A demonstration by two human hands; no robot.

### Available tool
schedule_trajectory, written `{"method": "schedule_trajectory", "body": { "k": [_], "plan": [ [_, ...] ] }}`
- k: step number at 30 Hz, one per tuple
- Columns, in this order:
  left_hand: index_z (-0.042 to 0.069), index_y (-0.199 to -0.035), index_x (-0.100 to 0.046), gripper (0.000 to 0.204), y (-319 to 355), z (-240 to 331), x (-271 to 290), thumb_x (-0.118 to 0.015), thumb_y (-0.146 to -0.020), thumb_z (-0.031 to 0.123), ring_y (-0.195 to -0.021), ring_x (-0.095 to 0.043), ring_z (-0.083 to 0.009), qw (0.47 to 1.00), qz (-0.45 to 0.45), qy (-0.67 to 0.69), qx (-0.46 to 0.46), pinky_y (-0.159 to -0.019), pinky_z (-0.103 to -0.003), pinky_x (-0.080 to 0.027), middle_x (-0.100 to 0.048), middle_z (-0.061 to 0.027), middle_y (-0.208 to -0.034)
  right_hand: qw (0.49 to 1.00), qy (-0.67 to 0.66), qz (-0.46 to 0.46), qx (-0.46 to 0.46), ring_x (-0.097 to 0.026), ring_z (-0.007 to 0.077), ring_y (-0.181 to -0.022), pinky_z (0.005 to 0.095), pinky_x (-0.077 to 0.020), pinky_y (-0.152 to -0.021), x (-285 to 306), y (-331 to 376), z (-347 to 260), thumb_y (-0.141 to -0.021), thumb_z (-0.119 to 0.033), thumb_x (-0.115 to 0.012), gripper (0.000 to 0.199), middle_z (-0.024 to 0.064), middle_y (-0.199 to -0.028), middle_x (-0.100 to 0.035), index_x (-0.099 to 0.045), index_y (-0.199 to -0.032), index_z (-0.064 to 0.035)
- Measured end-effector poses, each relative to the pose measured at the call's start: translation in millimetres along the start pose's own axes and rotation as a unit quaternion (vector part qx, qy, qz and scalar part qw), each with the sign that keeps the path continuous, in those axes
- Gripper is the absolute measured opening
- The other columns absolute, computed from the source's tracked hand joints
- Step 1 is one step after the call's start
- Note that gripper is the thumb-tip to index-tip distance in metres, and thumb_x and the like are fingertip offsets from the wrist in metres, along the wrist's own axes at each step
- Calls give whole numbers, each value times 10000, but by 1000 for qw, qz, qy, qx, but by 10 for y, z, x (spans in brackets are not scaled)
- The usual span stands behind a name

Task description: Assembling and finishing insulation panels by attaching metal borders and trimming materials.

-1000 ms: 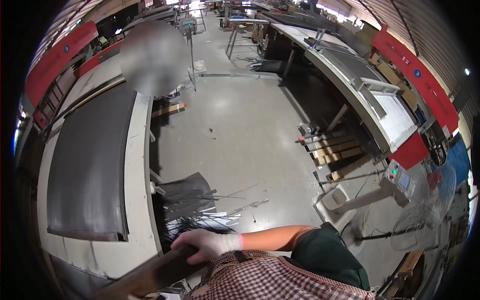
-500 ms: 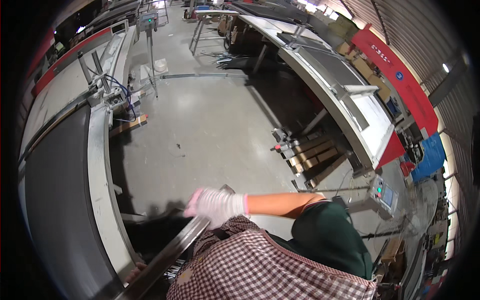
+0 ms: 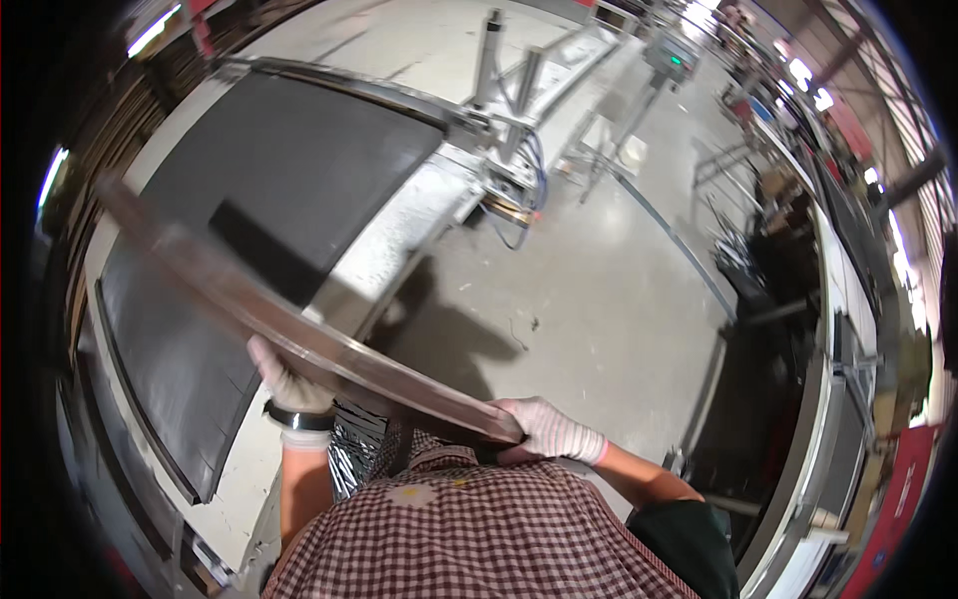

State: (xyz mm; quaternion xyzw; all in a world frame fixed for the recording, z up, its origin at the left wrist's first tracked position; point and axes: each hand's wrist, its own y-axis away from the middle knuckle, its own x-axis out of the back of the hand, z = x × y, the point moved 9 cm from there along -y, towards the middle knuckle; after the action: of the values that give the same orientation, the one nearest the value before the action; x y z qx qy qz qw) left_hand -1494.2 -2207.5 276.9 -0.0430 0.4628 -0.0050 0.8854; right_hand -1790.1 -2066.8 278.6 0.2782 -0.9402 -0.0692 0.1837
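Observation:
A long reddish-brown bar [image 3: 369, 367] with a lighter edge slants across in front of me; its far end is blurred, and I cannot tell its material. My right hand [image 3: 549, 429], in a striped pale glove, is wrapped round the near end by my checked apron. Under the bar's middle, my gloved left hand [image 3: 296, 387] grips it from below; a black band circles that wrist and some fingers are behind the bar. The far part of the bar extends over a dark sheet [image 3: 319, 150] on the white worktable [image 3: 389, 240], casting a shadow there.
At the table's edge stands a metal fixture [image 3: 509, 170] with upright posts and blue hoses. Beyond it is a control box [image 3: 671, 58] on a stand. Grey floor [image 3: 599, 329] lies to the right, with another long table [image 3: 798, 479] past it. Shiny strips [image 3: 356, 459] hang near my waist.
My view has turned left toward the worktable. The bar, earlier low beside my apron, has swung up and out over the dark sheet. My left hand has come into clear view beneath it.

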Motion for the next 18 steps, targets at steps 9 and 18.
{"method": "schedule_trajectory", "body": {
  "k": [9, 18],
  "plan": [
    [45, -1208, -547, 549, -2337, -616, -677, -530, -935, 521, -1022, -618, -192, 981, -128, 34, 142, -899, -349, -516, -627, -100, -1145, 983, -125, 129, -47, -594, 153, -947, 309, -485, -876, 1038, -1657, -429, -648, -92, -818, 628, 41, -1048, -649, -579, -1220, 9],
    [-72, -1463, -233, 769, -2844, -15, -312, -631, -886, 244, -1427, -267, -295, 911, -212, -352, 43, -1169, -363, -186, -281, -236, -1522, 949, 121, 275, -95, -642, 211, -734, 331, -523, -702, 3211, -4589, -730, -579, -87, -812, 405, 101, -811, -690, -682, -938, 50]
  ]
}}
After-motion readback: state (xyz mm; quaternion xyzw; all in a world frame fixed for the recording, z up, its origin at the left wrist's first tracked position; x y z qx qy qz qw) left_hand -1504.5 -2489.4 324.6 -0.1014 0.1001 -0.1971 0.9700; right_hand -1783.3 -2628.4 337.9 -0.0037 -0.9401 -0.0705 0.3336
